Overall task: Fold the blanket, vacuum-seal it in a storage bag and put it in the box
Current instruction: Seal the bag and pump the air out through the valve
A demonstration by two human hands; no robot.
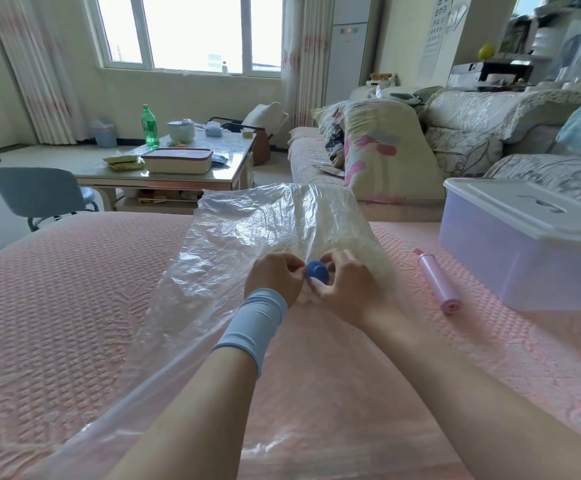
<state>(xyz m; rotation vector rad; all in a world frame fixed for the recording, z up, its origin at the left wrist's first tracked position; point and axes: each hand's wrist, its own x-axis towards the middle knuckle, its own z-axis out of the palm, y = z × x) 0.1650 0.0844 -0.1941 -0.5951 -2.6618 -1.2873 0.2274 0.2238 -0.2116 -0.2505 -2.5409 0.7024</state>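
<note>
Head view shows me both hands meeting on the blue cap (317, 271) of the clear storage bag (271, 220), which lies crumpled along the pink bed (57, 289). My left grip (273, 277) pinches the cap's left edge; my right grip (346, 289) curls round its right side. A pink pump (436, 280) lies just right of the bag, near the lidded box (524, 244).

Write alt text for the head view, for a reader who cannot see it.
The left hand and right hand grip a blue valve cap on a clear storage bag spread over a pink bed. A pink hand pump and a lidded plastic box sit to the right.
</note>
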